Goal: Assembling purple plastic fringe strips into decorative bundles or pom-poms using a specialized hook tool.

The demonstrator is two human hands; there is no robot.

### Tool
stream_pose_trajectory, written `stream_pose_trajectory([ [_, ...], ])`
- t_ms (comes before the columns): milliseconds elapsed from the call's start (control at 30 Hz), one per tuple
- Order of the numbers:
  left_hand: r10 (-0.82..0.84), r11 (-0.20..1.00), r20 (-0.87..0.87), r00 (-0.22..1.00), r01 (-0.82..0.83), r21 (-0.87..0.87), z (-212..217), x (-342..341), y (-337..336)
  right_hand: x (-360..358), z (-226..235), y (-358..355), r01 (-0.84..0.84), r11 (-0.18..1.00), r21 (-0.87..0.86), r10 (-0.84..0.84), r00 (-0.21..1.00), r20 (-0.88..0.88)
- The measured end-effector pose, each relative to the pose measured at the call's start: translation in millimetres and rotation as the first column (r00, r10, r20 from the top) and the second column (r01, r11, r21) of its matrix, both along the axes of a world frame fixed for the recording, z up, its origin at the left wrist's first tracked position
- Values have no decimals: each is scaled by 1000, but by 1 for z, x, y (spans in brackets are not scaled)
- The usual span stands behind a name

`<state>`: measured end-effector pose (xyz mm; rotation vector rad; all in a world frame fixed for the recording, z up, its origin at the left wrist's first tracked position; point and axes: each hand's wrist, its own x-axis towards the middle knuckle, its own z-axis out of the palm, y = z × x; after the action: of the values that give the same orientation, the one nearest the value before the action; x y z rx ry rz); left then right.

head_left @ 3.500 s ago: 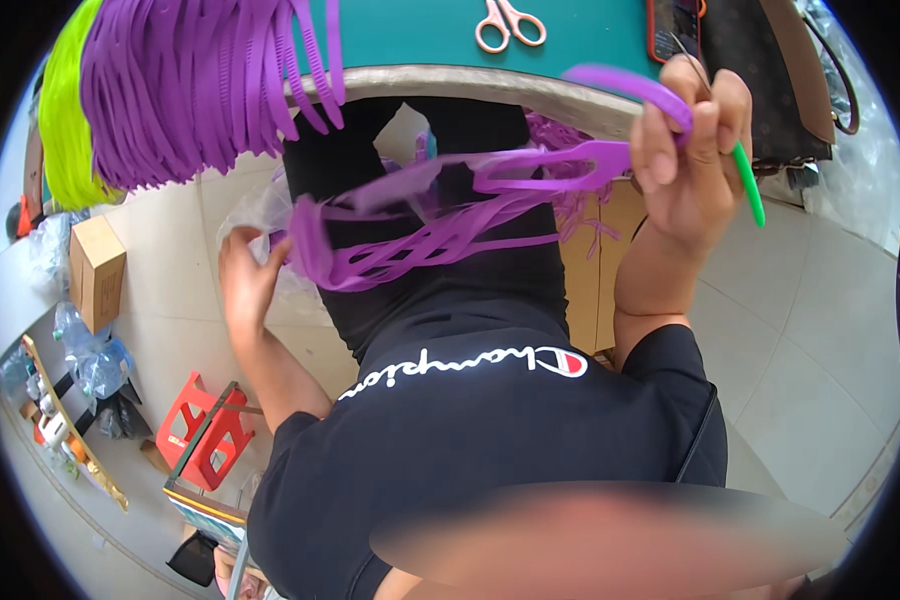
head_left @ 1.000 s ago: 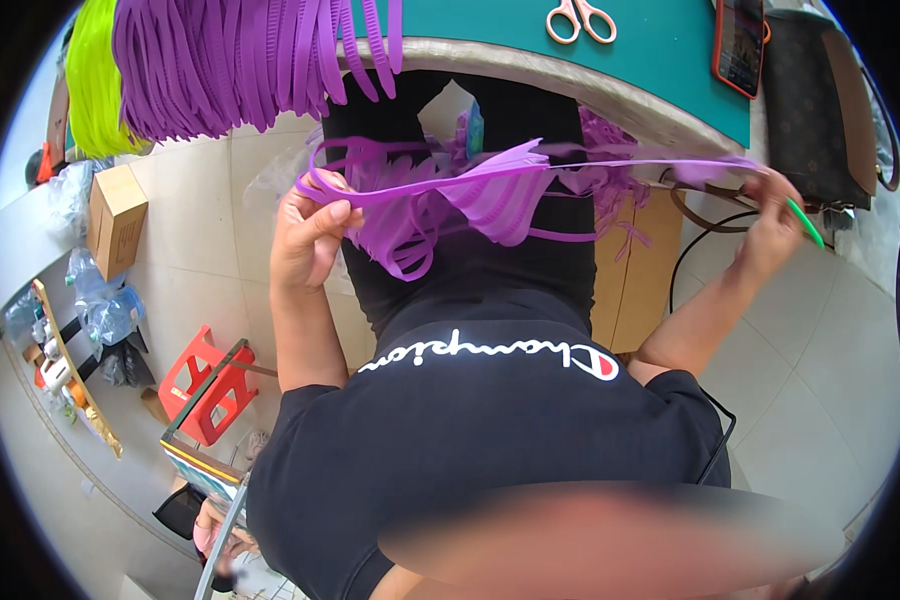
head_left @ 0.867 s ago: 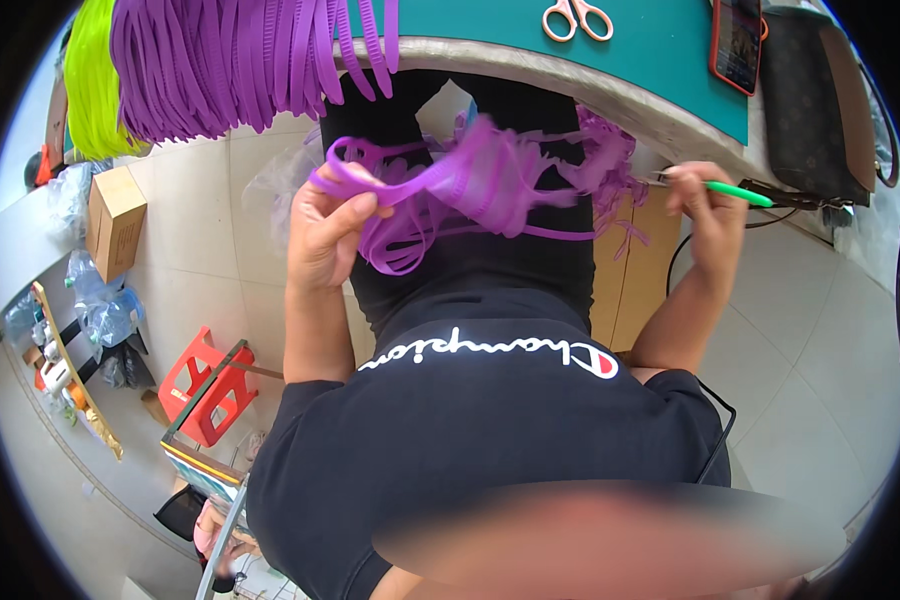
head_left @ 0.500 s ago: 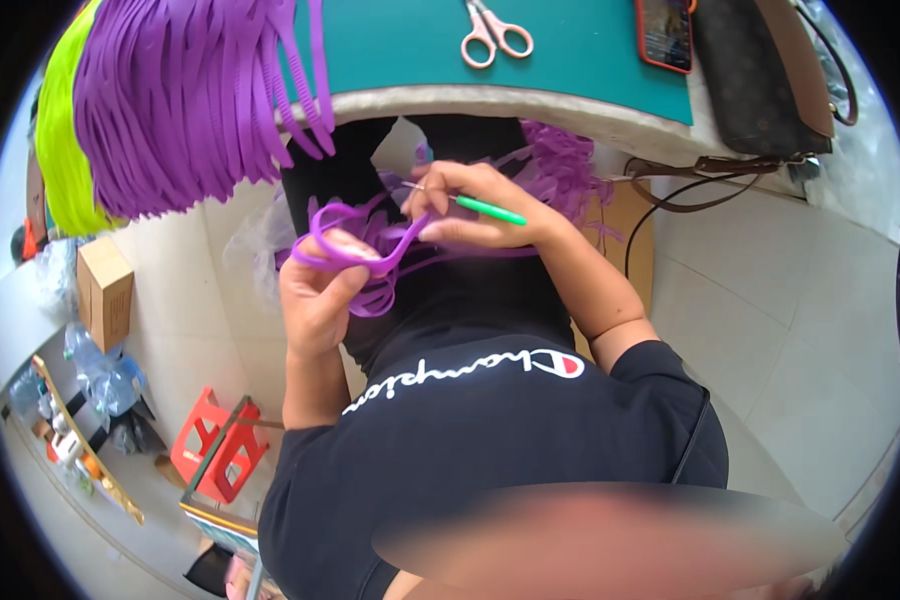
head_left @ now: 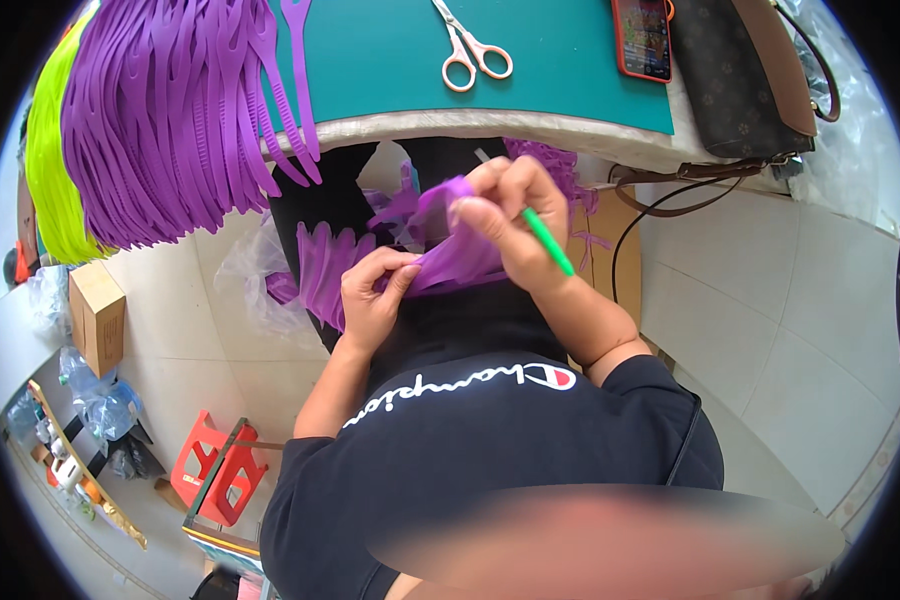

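My left hand (head_left: pixel 375 295) pinches the near edge of a purple rubbery strap piece (head_left: pixel 462 262) over my lap. Above and to its right, my right hand (head_left: pixel 515 215) grips the same purple material, which is stretched and blurred between the two hands. A slim tool with a green handle (head_left: pixel 550 245) is also held in my right hand, its handle pointing down to the right; a thin pale tip shows beyond the fingers. More purple straps (head_left: pixel 332 268) lie fanned across my lap, just left of my left hand.
On the green mat (head_left: pixel 370 70) lie pink-handled scissors (head_left: pixel 475 60) and a phone (head_left: pixel 645 40). Purple straps (head_left: pixel 160 120) and yellow-green ones (head_left: pixel 55 190) hang over the table's left edge. A brown bag (head_left: pixel 750 80) sits right; a red stool (head_left: pixel 215 470) and cardboard box (head_left: pixel 97 320) stand left.
The purple strap that was looped around my left hand is now pulled out between both hands. My left hand has moved right, my right hand right and slightly nearer. The view has shifted a little.
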<state>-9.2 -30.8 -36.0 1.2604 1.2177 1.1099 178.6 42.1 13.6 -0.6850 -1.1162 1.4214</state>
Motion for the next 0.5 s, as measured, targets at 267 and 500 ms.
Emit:
stream_pose_trajectory([
  [267,-312,929,-183,932,259,-264,6,-10,-8,46,35,19,323,942,94,-295,927,-233],
  [500,-366,913,-462,808,409,-8,-6,-2,-1,98,110,20,187,916,355,-155,981,-117],
])
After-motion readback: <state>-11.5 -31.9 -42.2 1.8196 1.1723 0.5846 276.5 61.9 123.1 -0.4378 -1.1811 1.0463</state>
